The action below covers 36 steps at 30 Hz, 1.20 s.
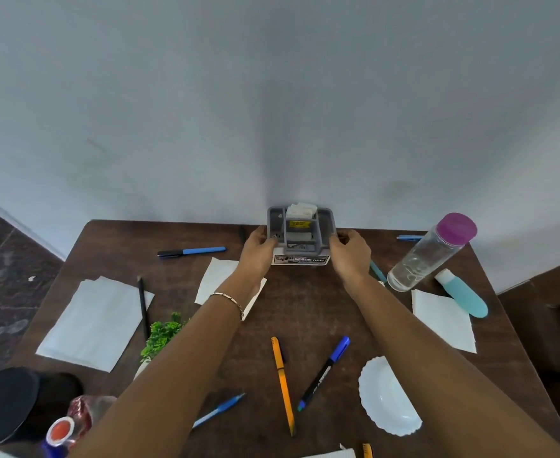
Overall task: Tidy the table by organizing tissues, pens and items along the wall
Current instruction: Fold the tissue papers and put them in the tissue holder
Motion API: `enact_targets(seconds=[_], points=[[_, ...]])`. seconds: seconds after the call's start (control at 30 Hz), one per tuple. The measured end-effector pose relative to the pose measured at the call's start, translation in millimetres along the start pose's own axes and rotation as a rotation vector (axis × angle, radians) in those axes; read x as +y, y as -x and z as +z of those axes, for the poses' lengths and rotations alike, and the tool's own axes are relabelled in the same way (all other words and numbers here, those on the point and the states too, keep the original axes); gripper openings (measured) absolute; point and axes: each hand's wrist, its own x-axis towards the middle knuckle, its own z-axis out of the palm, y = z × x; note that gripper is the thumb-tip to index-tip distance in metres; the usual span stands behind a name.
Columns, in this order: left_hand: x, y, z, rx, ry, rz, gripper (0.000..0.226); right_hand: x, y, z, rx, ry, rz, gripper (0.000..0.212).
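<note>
A grey plastic organizer with white tissues in its middle slot stands near the wall at the table's far edge. My left hand grips its left side and my right hand grips its right side. White tissues lie flat at the left, under my left forearm and at the right. Pens are scattered: a blue one at the far left, an orange one, a blue marker, a blue pen near me, a black pencil.
A clear bottle with a purple cap and a teal tube lie at the right. A white scalloped bowl sits front right. A small green plant, a black round object and a red-capped bottle are front left.
</note>
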Motion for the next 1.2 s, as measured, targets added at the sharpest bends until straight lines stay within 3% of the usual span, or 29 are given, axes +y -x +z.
enact_targets(seconds=[0.13, 0.2, 0.27, 0.47, 0.67, 0.83, 1.07, 1.2], points=[[1.5, 11.9, -26.1, 0.198, -0.302, 0.146, 0.044, 10.0, 23.8, 11.3, 0.08, -0.114, 0.025, 0.023], [-2.7, 19.9, -50.8, 0.346, -0.485, 0.232, 0.036, 23.0, 43.6, 21.9, 0.033, -0.123, 0.017, 0.016], [-10.2, 22.4, -75.6, 0.423, -0.629, 0.209, 0.028, 34.9, 60.6, 34.1, -0.072, -0.068, -0.004, 0.01], [-25.7, 19.6, -111.8, 0.255, -0.981, -0.069, 0.066, 42.6, 78.4, 67.5, -0.365, 0.181, -0.115, 0.014], [-35.5, 13.4, -110.4, 0.241, -0.97, -0.122, 0.067, 35.2, 80.2, 79.2, -0.503, 0.246, -0.18, 0.027], [-36.8, 10.0, -105.6, 0.231, -0.893, -0.138, 0.052, 38.6, 80.0, 78.9, -0.534, 0.237, -0.203, 0.029], [-23.6, 27.0, -100.2, 0.196, -0.761, 0.098, 0.02, 36.9, 83.3, 73.4, -0.542, 0.212, -0.132, 0.027], [-4.6, 44.9, -97.1, 0.234, -0.689, 0.121, 0.018, 34.0, 89.4, 65.7, -0.524, 0.191, -0.097, 0.022]])
